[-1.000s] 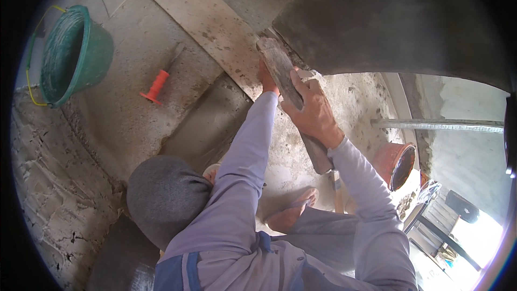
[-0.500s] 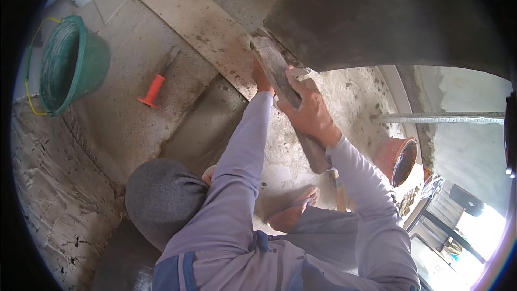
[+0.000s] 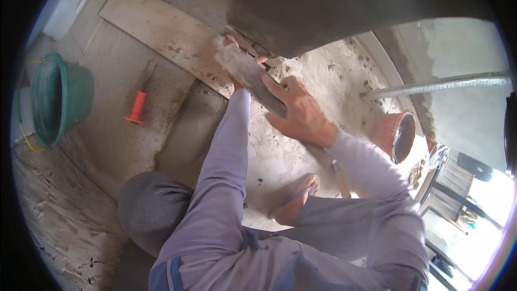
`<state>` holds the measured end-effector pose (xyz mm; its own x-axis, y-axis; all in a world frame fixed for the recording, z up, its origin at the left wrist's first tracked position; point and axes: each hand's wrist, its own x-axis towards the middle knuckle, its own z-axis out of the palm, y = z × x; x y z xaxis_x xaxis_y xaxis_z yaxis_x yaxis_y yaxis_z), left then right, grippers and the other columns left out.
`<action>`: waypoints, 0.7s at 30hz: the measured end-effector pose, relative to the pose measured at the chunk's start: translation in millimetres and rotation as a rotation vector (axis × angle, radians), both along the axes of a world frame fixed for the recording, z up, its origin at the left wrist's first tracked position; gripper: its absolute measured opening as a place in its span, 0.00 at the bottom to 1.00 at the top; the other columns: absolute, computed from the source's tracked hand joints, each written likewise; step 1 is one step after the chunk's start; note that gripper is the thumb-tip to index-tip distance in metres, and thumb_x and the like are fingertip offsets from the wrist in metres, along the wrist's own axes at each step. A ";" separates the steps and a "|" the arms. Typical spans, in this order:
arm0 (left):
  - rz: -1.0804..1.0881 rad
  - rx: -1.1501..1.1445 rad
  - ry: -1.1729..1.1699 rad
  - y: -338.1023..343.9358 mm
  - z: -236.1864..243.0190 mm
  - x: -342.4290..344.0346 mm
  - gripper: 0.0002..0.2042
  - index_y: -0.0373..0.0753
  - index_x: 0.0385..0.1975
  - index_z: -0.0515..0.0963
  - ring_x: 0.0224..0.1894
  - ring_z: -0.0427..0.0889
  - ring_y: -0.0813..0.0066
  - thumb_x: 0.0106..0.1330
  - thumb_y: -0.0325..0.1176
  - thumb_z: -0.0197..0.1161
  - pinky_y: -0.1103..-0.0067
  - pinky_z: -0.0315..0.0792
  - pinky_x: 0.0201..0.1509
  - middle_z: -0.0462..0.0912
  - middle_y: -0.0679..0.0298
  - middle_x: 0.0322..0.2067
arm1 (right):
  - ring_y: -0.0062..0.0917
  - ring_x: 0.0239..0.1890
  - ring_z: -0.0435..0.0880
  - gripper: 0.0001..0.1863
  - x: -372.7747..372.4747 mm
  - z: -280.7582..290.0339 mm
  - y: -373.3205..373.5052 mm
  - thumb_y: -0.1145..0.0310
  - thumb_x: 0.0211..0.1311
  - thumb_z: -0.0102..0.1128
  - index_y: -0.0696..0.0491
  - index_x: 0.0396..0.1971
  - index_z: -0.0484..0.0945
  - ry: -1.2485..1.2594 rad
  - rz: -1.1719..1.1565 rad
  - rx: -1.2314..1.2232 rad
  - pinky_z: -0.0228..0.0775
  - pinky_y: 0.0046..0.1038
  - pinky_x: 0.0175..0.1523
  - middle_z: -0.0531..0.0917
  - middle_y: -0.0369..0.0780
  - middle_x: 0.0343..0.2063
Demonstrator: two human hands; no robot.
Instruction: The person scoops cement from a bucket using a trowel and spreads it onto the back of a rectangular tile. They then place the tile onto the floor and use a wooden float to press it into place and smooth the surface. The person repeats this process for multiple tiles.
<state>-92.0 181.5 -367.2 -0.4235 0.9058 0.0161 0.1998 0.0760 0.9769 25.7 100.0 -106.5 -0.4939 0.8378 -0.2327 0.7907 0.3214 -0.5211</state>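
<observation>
A long wooden board (image 3: 253, 78) smeared with grey mortar lies slanted at the foot of a freshly plastered dark grey wall (image 3: 334, 5). My left hand (image 3: 237, 54) grips the board's far end, right against the wall's lower edge. My right hand (image 3: 299, 110) presses flat on the board's middle, fingers spread along it. The board's lower end runs on under my right sleeve toward my sandalled foot (image 3: 296, 207).
A green bucket (image 3: 56, 99) stands at the left, with an orange-handled tool (image 3: 139, 105) on the concrete floor beside it. A pale flat plank (image 3: 161, 32) lies along the wall base. An orange bucket (image 3: 396, 134) sits at the right under a metal pipe (image 3: 436, 86).
Both hands and the board have slid up and left along the bottom edge of the plastered wall. The view has tilted, so the wall fills more of the top.
</observation>
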 end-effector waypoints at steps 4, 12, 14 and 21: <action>-0.053 0.105 0.106 -4.3 37.2 -19.0 0.59 0.36 0.74 0.45 0.72 0.58 0.51 0.46 0.41 0.81 0.72 0.75 0.61 0.45 0.42 0.73 | 0.41 0.52 0.73 0.43 91.4 9.4 -7.4 0.67 0.48 0.63 0.36 0.70 0.63 -0.116 0.264 -0.024 0.74 0.40 0.55 0.70 0.46 0.48; -0.070 -0.116 0.039 -2.2 72.2 -14.0 0.59 0.37 0.75 0.44 0.59 0.77 0.59 0.45 0.37 0.82 0.71 0.75 0.59 0.47 0.41 0.73 | 0.42 0.55 0.70 0.44 227.2 -73.9 -24.0 0.77 0.49 0.64 0.43 0.70 0.63 -0.292 -0.030 0.144 0.65 0.42 0.65 0.71 0.46 0.51; -0.061 -0.071 -0.006 0.0 61.3 -14.8 0.59 0.37 0.75 0.45 0.56 0.78 0.62 0.45 0.34 0.81 0.72 0.76 0.57 0.50 0.45 0.72 | 0.42 0.55 0.70 0.44 230.7 -95.1 -28.9 0.76 0.50 0.66 0.42 0.70 0.62 -0.274 -0.116 0.124 0.64 0.42 0.65 0.71 0.46 0.52; -0.017 -0.063 0.003 -5.5 62.9 -12.4 0.57 0.35 0.75 0.46 0.45 0.76 0.68 0.45 0.26 0.79 0.75 0.74 0.48 0.70 0.54 0.62 | 0.42 0.55 0.70 0.43 226.7 -127.2 -44.8 0.73 0.50 0.67 0.41 0.70 0.63 -0.178 -0.151 0.098 0.67 0.41 0.63 0.70 0.46 0.56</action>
